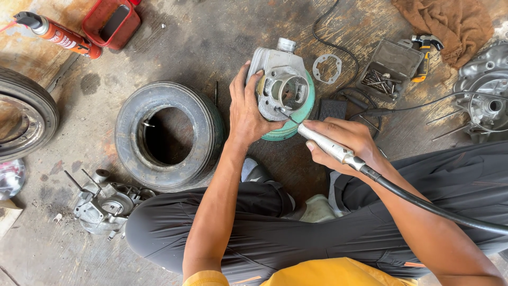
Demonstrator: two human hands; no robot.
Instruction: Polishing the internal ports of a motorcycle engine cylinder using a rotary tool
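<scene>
**Cylinder and grinder handpiece held over a workshop floor**

Concrete floor (211,37), stained and dusty, carries everything in view. Largest on it is a small black tyre (168,135) lying flat just left of the person's left forearm, with part of a second wheel (24,114) at the left edge. An engine casing (484,90) sits at the right edge, and a smaller grey casing part (103,204) lies below the tyre, near the person's knee. A brown rag (450,21) is bunched at the top right; a red container (111,21) and an orange spray can (61,34) lie at the top left.

At centre, the left hand (248,114) is closed around the left side of a grey metal cylinder (280,87), which stands on a green round base (296,124), bore facing the camera. The right hand (344,143) grips a silver grinder handpiece (325,144) like a pen, its thin bit touching the cylinder's lower rim; a black flexible shaft (434,206) runs from it to the right. An open tray of bits (389,69) and a flat gasket (326,69) lie beyond the cylinder.
</scene>
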